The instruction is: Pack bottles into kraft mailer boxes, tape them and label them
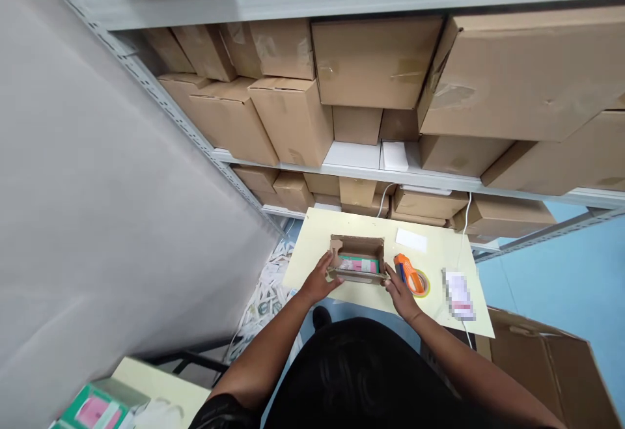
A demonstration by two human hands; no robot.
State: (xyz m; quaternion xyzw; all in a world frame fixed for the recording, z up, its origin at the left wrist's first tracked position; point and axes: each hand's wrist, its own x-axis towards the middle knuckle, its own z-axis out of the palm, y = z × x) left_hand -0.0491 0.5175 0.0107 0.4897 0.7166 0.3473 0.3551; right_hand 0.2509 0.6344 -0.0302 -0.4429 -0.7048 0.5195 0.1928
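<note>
A small open cardboard box (360,278) stands near the front edge of the cream table. Inside it lies a green and pink package (366,264) with a pale label or band. My left hand (319,280) grips the box at its left end, thumb along the front and fingers at the side, by a folded flap. At the right front corner, my right hand (401,293) closes on the box edge. Just right of that hand are an orange tape dispenser (409,273) and a yellow-rimmed tape roll (424,284).
The cream table (317,234) also bears a white paper slip (411,239) and a blurred-out phone-like item (459,293) with a white cable. Shelves of cardboard boxes (293,116) rise behind. A large open carton (541,364) stands at right; paper scraps (266,292) litter the floor at left.
</note>
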